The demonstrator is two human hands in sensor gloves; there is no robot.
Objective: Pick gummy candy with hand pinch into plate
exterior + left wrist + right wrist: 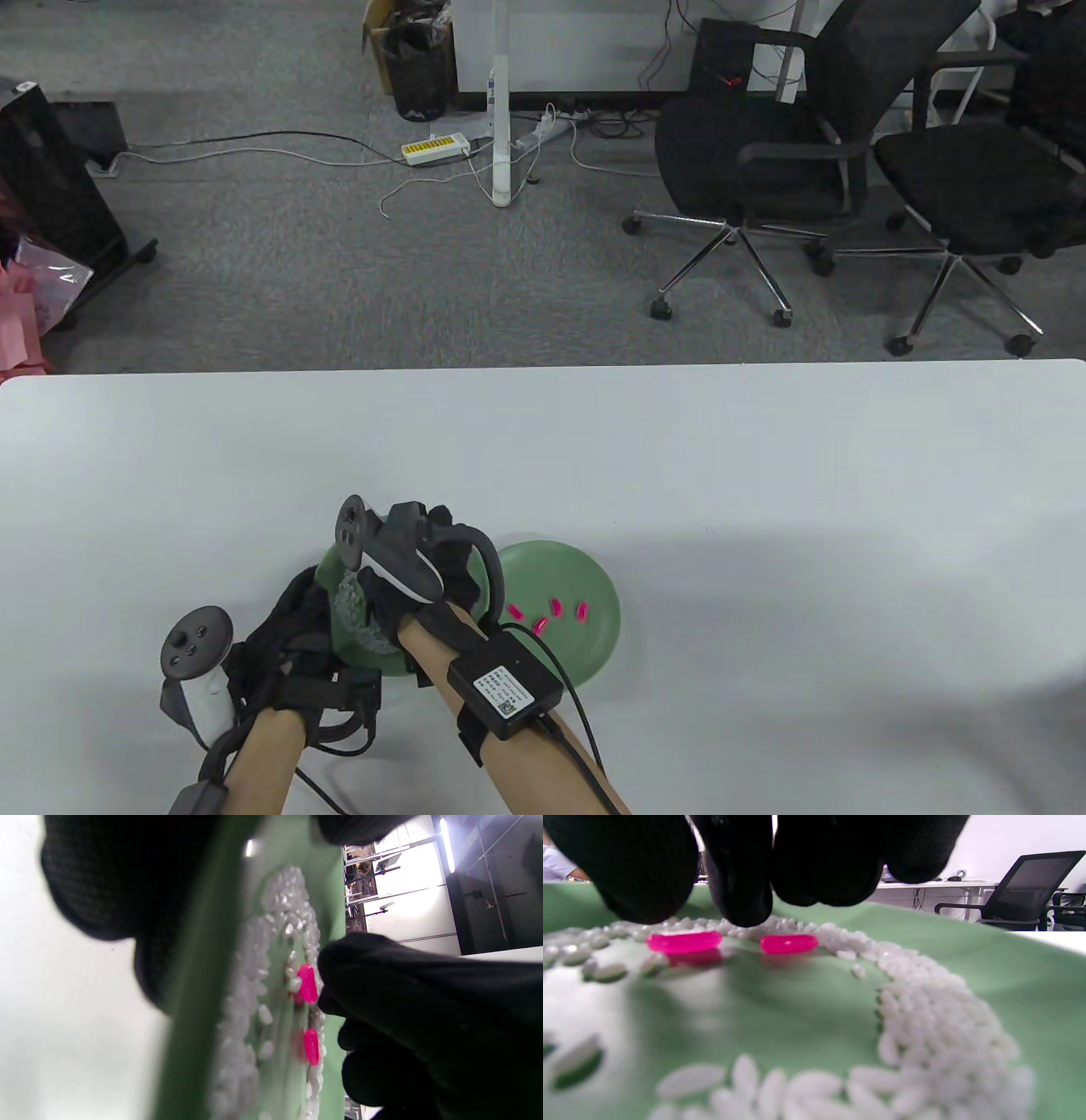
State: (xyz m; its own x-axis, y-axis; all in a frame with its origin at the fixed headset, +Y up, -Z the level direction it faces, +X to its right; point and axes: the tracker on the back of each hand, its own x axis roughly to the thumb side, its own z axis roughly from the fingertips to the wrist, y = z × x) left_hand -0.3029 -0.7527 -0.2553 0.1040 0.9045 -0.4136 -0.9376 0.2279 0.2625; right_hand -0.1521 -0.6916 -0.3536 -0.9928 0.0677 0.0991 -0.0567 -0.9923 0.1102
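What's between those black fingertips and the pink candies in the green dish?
Nothing but a thin gap: in the right wrist view the right hand's fingertips hang just above two pink candies lying among white grains.

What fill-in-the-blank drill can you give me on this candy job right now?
1. The green plate holds ___ pink candies.
2. Among the white grains, ___ pink gummies lie just below the right hand fingers.
3. The left hand holds the rim of the green ___.
Missing words: four; two; bowl.
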